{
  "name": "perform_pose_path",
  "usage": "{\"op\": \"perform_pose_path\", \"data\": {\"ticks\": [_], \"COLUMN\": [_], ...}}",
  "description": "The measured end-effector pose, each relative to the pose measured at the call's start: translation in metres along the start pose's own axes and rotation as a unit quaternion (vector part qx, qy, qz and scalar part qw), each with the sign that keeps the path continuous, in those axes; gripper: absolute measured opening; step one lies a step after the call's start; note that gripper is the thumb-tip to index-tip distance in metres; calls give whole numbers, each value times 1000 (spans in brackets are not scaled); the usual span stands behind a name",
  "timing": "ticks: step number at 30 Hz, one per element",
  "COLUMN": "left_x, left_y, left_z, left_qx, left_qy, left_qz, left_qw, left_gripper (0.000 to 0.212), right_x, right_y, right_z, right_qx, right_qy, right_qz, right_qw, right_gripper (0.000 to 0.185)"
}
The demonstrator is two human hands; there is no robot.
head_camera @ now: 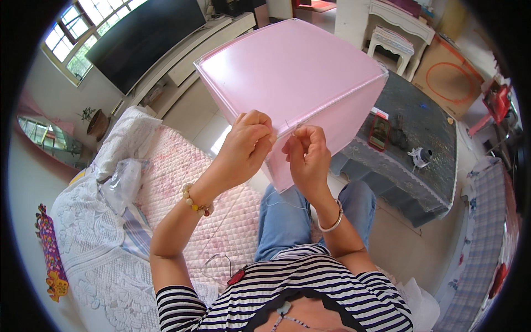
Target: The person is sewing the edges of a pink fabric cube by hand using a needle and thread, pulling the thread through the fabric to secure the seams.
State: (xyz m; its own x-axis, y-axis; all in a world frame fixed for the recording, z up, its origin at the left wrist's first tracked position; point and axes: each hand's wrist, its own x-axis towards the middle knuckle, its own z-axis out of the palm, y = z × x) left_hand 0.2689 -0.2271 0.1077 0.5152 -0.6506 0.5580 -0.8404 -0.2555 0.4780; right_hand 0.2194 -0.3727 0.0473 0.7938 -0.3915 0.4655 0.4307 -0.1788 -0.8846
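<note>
A large box with glossy pink panels stands before me, a pale stitched or corded seam along its top edge. At its near corner my left hand is curled, thumb and fingers pinched against the edge. Just to the right, my right hand pinches the same edge with thumb and forefinger. Between the hands a thin strand stands up from the seam; whether it is thread or a needle cannot be told. A fine white thread loops down over my jeans. My fingers hide what lies between the fingertips.
Right of the box, a low table with a dark cover holds a phone, a dark cable and a small grey-white object. A quilted pink seat is at left, with a clear plastic bag and red-handled scissors.
</note>
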Motion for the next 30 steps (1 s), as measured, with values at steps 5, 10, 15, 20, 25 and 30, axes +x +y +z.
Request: {"op": "perform_pose_path", "data": {"ticks": [5, 10, 15, 20, 25, 30], "left_x": [1, -1, -3, -1, -1, 1], "left_y": [1, -3, -2, -1, -1, -1], "left_z": [4, 0, 1, 3, 2, 2], "left_qx": [11, 0, 6, -6, -14, 11], "left_qy": [18, 19, 13, 17, 15, 11], "left_qz": [2, -13, -25, -9, -14, -9], "left_qw": [1000, 1000, 1000, 1000, 1000, 1000], "left_gripper": [6, 7, 13, 12, 10, 8], "right_x": [5, 15, 23, 68, 94, 108], "right_y": [-5, -26, -50, -38, -28, -36], "right_z": [-1, -12, -43, -41, -41, -13], "right_qx": [-34, -170, -348, -284, -221, -202], "right_qy": [-6, -87, -8, -182, -332, -288], "right_qz": [-16, -36, -295, -351, -273, -290], "right_qw": [999, 981, 890, 873, 876, 890], "right_gripper": [5, 7, 11, 9, 8, 8]}}
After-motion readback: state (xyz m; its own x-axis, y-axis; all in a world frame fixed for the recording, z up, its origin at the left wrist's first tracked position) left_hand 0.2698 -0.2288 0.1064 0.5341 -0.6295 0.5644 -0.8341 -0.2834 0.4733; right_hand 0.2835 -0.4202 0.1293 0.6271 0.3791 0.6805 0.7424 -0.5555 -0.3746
